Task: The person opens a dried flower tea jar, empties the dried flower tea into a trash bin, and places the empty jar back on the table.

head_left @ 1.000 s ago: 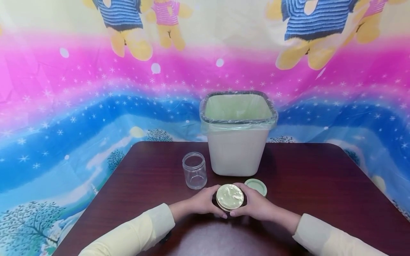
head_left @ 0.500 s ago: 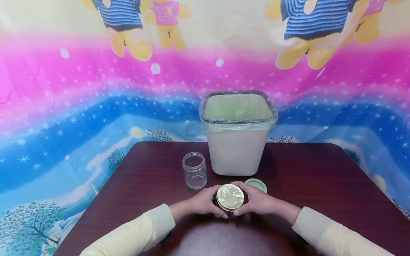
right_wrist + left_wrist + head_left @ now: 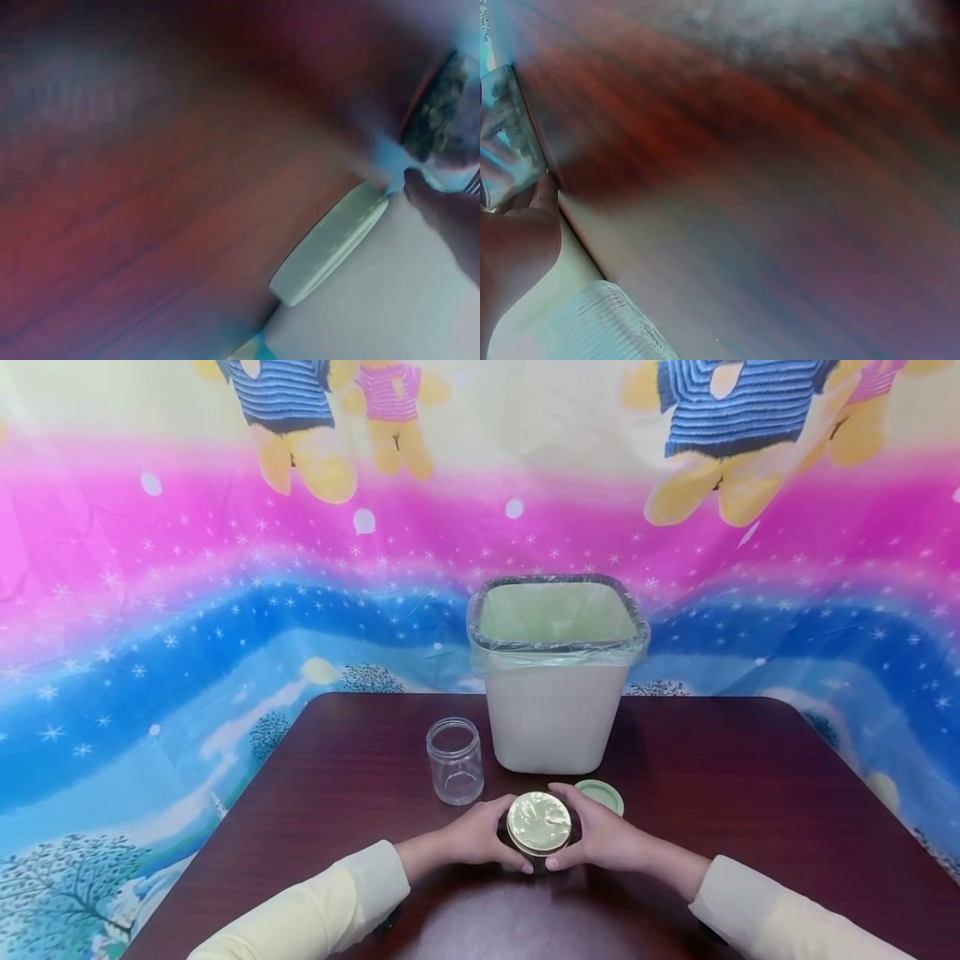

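A jar with a gold foil top (image 3: 539,822) stands upright between both hands near the middle of the table. My left hand (image 3: 483,833) grips its left side, thumb in front. On its right side my right hand (image 3: 603,833) curls round it, thumb at the front and fingers behind. In the right wrist view the jar's side (image 3: 442,112) shows dark contents, with one fingertip close to its lower end. Only part of the jar (image 3: 510,142) enters the left wrist view. A pale green lid (image 3: 600,797) lies just behind my right hand, partly covered by it.
An open clear jar (image 3: 456,764) stands behind my left hand. At the back is a white bin (image 3: 558,718) lined with a thin plastic bag. The dark red table (image 3: 360,760) ends at a patterned cloth backdrop (image 3: 420,543).
My right hand has shifted slightly on the jar, its thumb a little further right and its fingers re-placed. The left hand and the jar have hardly moved.
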The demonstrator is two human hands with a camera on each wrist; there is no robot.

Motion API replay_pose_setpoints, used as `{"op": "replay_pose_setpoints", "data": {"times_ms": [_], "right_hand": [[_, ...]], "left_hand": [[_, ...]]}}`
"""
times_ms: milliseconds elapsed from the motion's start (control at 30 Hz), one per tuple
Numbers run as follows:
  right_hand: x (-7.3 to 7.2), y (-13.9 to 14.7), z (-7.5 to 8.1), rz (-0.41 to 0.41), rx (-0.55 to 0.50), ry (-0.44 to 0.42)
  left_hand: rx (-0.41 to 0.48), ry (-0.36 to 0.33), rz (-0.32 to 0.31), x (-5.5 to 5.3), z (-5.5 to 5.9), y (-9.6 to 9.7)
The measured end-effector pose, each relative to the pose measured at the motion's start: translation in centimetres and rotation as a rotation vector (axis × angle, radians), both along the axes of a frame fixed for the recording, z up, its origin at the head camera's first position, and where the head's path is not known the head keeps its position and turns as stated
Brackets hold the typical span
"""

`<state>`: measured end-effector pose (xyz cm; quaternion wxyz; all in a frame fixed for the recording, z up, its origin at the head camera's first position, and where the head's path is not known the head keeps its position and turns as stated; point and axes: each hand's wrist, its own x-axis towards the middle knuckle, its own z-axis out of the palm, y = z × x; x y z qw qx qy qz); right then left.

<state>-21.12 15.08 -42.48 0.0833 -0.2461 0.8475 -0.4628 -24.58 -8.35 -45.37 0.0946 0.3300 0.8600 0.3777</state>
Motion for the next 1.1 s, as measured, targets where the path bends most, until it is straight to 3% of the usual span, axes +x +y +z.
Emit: {"op": "replay_pose_setpoints", "data": {"times_ms": [267, 500, 633, 800, 1100], "right_hand": [[1.7, -1.3, -0.1, -0.136, -0.179, -0.049], [2.4, -2.5, -0.3, -0.308, -0.083, 0.002], [2.4, -2.7, -0.4, -0.354, -0.052, 0.007], [2.2, -2.5, -0.7, -0.341, -0.066, -0.008], [1.0, -0.9, -1.1, -0.111, -0.184, -0.046]], "left_hand": [[0.002, -0.005, 0.031, 0.2, 0.1, 0.1], [-0.008, 0.025, 0.056, 0.4, 0.0, 0.2], [-0.005, 0.021, 0.070, 0.5, -0.1, 0.4], [-0.007, 0.022, 0.069, 0.5, 0.0, 0.5], [-0.017, 0.004, 0.058, 0.4, 0.1, 0.6]]}}
